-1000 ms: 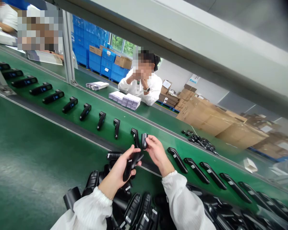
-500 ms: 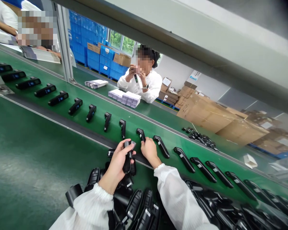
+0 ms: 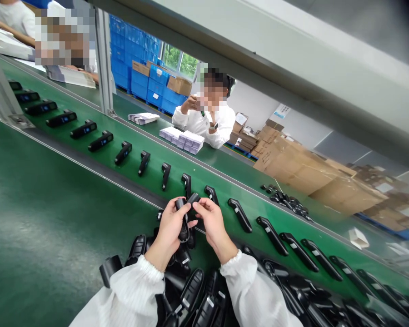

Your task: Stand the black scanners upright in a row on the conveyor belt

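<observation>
My left hand (image 3: 169, 227) is closed around a black handheld device (image 3: 184, 233), held upright with its rounded lower end showing below my thumb. Close against it, my right hand (image 3: 211, 225) pinches a short black piece (image 3: 193, 198) between thumb and fingertips. Whether that piece is separate or the head of a longer part, I cannot tell. Both hands hover over the near edge of the green conveyor belt (image 3: 204, 170). Just behind my right fingers lies a black angled device (image 3: 211, 194) on the belt. Below my wrists is a heap of similar black devices (image 3: 192, 286).
A row of black devices (image 3: 100, 141) runs along the belt, some with lit displays. Across it, a person (image 3: 221, 122) in white stands behind white boxes (image 3: 182, 139). A metal post (image 3: 104, 63) rises at the left, and a beam (image 3: 259, 59) crosses above. Cartons (image 3: 289, 159) stand behind.
My right hand has left the device on the belt and come to my left hand, now pinching a black piece there. The view has shifted, so the row appears further right.
</observation>
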### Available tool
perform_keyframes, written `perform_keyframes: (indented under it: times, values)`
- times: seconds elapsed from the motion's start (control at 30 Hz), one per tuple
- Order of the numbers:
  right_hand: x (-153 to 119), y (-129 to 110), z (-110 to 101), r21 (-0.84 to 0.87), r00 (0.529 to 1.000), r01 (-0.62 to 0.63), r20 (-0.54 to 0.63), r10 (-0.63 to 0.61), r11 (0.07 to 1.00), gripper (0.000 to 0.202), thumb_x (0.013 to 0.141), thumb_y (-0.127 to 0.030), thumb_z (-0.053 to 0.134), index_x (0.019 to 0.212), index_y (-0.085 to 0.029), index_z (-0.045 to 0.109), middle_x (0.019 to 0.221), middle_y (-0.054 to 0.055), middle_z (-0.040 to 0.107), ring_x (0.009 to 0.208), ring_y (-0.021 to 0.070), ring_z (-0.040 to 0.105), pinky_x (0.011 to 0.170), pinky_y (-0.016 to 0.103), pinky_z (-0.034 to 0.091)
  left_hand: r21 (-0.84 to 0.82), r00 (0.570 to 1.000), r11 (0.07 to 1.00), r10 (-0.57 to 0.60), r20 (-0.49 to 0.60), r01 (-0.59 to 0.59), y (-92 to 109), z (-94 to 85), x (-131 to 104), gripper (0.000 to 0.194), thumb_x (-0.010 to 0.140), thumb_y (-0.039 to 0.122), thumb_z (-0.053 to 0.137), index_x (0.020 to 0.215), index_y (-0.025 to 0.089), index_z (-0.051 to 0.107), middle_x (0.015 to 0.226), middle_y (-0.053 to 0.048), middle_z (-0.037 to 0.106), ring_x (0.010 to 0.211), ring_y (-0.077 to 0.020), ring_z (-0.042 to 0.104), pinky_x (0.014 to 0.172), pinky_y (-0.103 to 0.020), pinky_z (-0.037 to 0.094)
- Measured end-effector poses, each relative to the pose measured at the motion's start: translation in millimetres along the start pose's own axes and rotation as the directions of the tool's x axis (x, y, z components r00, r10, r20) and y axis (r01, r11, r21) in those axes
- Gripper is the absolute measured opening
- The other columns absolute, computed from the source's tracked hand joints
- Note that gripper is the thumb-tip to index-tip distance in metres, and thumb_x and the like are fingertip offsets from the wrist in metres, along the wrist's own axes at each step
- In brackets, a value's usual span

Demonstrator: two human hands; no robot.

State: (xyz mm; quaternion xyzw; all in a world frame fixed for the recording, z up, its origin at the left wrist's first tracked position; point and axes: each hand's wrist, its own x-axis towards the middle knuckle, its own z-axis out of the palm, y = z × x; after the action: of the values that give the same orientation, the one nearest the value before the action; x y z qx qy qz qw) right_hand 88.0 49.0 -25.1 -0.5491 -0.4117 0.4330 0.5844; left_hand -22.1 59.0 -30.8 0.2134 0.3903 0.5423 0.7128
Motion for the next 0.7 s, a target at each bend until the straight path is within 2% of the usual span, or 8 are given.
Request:
perform_keyframes:
  times: [0.13, 0.2, 0.27, 0.33, 0.43, 0.5, 0.57, 0.7]
  values:
    - [25, 7, -2, 0.161, 0.997, 0.068, -0.046, -0.061, 0.985, 0.028, 0.069, -0.041, 0.072, 0.078, -0.021, 0.056, 0.076, -0.002, 0.058, 0.070, 0.0139, 0.056, 0.068, 0.027, 0.049, -0.013, 0.998, 0.999, 0.031, -0.059, -0.031, 9, -3.5, 2, 0.031, 0.074, 0.019, 0.072, 0.104, 0.024, 0.063, 0.098, -0.003, 0.060, 0.082, -0.0175, 0.066, 0.053, -0.027, 0.061]
    - [40, 15, -10, 0.065, 0.998, 0.054, -0.017, -0.053, 0.996, 0.027, 0.071, -0.043, 0.069, 0.083, -0.022, 0.058, 0.074, -0.002, 0.059, 0.067, 0.0141, 0.056, 0.063, 0.027, 0.049, -0.042, 0.995, 0.998, 0.036, -0.089, -0.039, 16, -8.0, 5, 0.031, 0.077, 0.019, 0.066, 0.108, 0.024, 0.062, 0.090, -0.002, 0.058, 0.074, -0.0151, 0.065, 0.048, -0.023, 0.057]
    - [51, 25, -18, -0.160, 0.999, 0.031, 0.024, -0.027, 0.987, 0.028, 0.074, -0.043, 0.065, 0.091, -0.021, 0.062, 0.078, 0.000, 0.061, 0.066, 0.0148, 0.056, 0.057, 0.025, 0.047, -0.065, 0.995, 0.997, 0.041, -0.095, -0.047, 23, -12.4, 7, 0.033, 0.078, 0.018, 0.061, 0.110, 0.023, 0.063, 0.082, -0.001, 0.057, 0.068, -0.0139, 0.064, 0.045, -0.020, 0.053]
    - [57, 34, -24, -0.422, 0.998, 0.065, 0.048, -0.049, 0.904, 0.029, 0.079, -0.041, 0.060, 0.100, -0.022, 0.065, 0.091, 0.003, 0.065, 0.071, 0.0158, 0.058, 0.060, 0.027, 0.050, -0.077, 0.995, 0.996, 0.044, -0.088, -0.051, 26, -15.4, 8, 0.035, 0.077, 0.015, 0.062, 0.111, 0.023, 0.064, 0.082, -0.002, 0.059, 0.070, -0.0148, 0.066, 0.047, -0.020, 0.053]
    - [58, 40, -26, -0.699, 0.986, 0.165, 0.099, -0.133, 0.696, 0.034, 0.086, -0.031, 0.053, 0.117, -0.021, 0.063, 0.110, 0.008, 0.066, 0.084, 0.0183, 0.063, 0.081, 0.034, 0.052, -0.092, 0.996, 0.995, 0.033, -0.086, -0.041, 25, -17.2, 10, 0.037, 0.076, 0.016, 0.068, 0.111, 0.024, 0.063, 0.088, -0.004, 0.064, 0.077, -0.0173, 0.068, 0.055, -0.026, 0.058]
    - [58, 41, -24, -0.789, 0.981, 0.185, 0.114, -0.155, 0.586, 0.043, 0.087, -0.024, 0.052, 0.130, -0.018, 0.054, 0.118, 0.011, 0.064, 0.099, 0.0215, 0.064, 0.093, 0.036, 0.048, -0.108, 0.996, 0.994, 0.016, -0.092, -0.026, 23, -17.4, 11, 0.032, 0.077, 0.017, 0.069, 0.108, 0.023, 0.063, 0.090, -0.004, 0.065, 0.078, -0.0166, 0.067, 0.061, -0.030, 0.061]
    - [58, 40, -20, -0.851, 0.982, 0.166, 0.095, -0.165, 0.498, 0.047, 0.089, -0.020, 0.050, 0.136, -0.014, 0.048, 0.123, 0.014, 0.063, 0.112, 0.0240, 0.061, 0.098, 0.036, 0.045, -0.125, 0.996, 0.992, -0.007, -0.089, -0.004, 22, -17.4, 12, 0.024, 0.079, 0.015, 0.065, 0.103, 0.021, 0.065, 0.090, -0.004, 0.065, 0.078, -0.0157, 0.066, 0.066, -0.034, 0.062]
    - [61, 40, -16, -0.929, 0.982, 0.079, 0.009, -0.191, 0.362, 0.032, 0.092, -0.018, 0.046, 0.121, -0.009, 0.055, 0.114, 0.018, 0.065, 0.108, 0.0282, 0.063, 0.092, 0.037, 0.046, -0.119, 0.998, 0.992, -0.036, -0.058, 0.029, 22, -17.0, 13, 0.025, 0.078, 0.007, 0.059, 0.099, 0.016, 0.068, 0.091, -0.008, 0.068, 0.084, -0.0183, 0.067, 0.068, -0.033, 0.062]
